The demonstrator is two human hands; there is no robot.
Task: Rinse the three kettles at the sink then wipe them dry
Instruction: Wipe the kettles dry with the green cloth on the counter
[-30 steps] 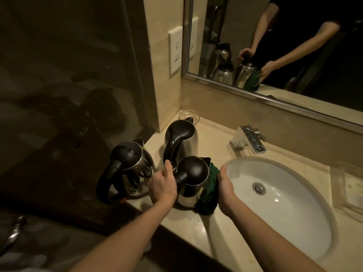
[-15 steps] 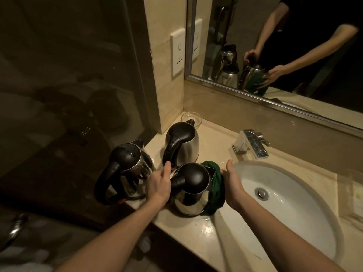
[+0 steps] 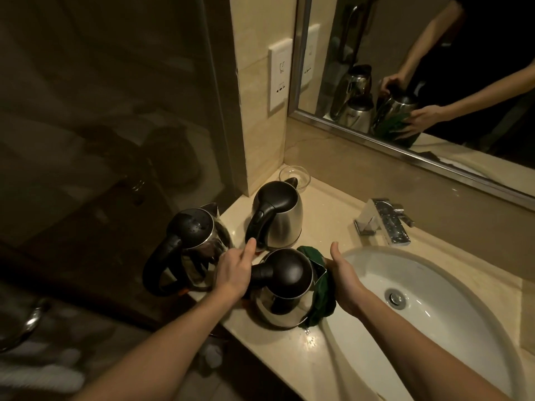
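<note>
Three steel kettles with black lids stand on the beige counter (image 3: 289, 357), left of the sink (image 3: 451, 273). The left kettle (image 3: 197, 241) is at the counter's edge and the back kettle (image 3: 279, 215) stands near the wall. My left hand (image 3: 234, 270) grips the black handle of the front kettle (image 3: 285, 296). My right hand (image 3: 346, 274) presses a dark green cloth (image 3: 321, 296) against this kettle's right side below the spout, thumb raised. Its fingers are hidden behind the cloth; in the mirror they lie flat on it.
A chrome faucet (image 3: 382, 221) stands behind the white basin. A small glass bowl (image 3: 295, 173) sits in the corner behind the back kettle. A wall socket (image 3: 279, 79) is above it, a mirror (image 3: 405, 39) to its right, and a glass partition (image 3: 101, 125) at left.
My right hand has slid the green cloth up and around the front kettle's side toward the spout. My left hand has stayed on the handle.
</note>
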